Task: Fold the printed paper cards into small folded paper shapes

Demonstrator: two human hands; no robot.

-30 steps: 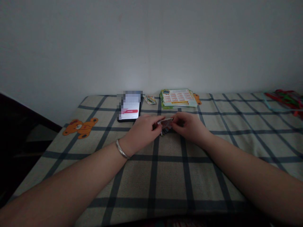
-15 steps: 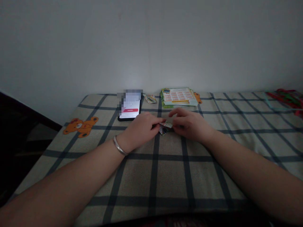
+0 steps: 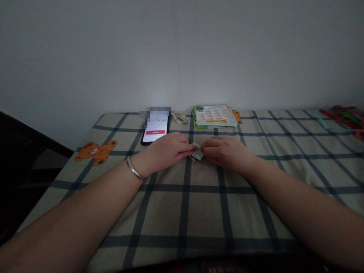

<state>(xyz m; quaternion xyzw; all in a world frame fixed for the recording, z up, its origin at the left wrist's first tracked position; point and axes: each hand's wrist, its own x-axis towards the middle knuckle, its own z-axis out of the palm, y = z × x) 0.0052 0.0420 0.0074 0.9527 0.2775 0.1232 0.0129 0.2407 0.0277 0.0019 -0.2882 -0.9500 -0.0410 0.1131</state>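
A small folded piece of printed paper (image 3: 196, 152) lies between my two hands over the checked cloth. My left hand (image 3: 170, 152), with a silver bangle at the wrist, pinches its left side. From the right, my right hand (image 3: 223, 152) closes its fingertips on the paper's other edge. Parts of the paper are hidden under the fingers. Beyond the hands rests a stack of printed sheets (image 3: 216, 115) with green edges. Another small folded paper (image 3: 179, 118) sits left of that stack.
A lit phone (image 3: 155, 127) lies just beyond my left hand. Flat bear pictures mark the checked cloth (image 3: 204, 212), one of them at the left (image 3: 96, 152). Red and green strips (image 3: 348, 118) lie at the far right. A pale wall (image 3: 182, 53) rises behind.
The right hand has shifted slightly left, and its fingers have closed on the paper. My left hand has moved a little left. The paper's upper flap now stands at a different angle.
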